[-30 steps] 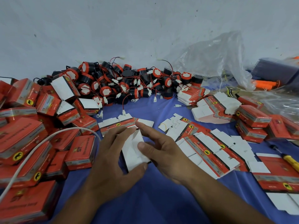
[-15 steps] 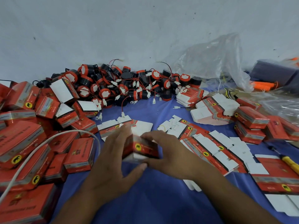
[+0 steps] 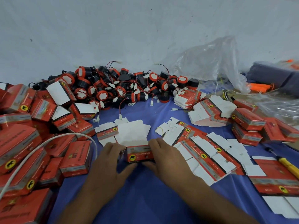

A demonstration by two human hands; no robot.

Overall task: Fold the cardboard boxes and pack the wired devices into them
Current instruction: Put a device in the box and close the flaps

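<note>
Left hand (image 3: 111,162) and right hand (image 3: 166,159) grasp 1 red cardboard box (image 3: 140,154) between them, its white flaps open on the far side. Wired devices (image 3: 123,88) lie piled beyond the hands. Flat box blanks (image 3: 205,152) lie just right of the right hand, folded boxes (image 3: 76,157) left of the left hand

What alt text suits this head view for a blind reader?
Left hand and right hand hold a half-folded red box, flaps open, on a blue cloth. Finished boxes lie left, flat blanks right, wired devices behind.
</note>
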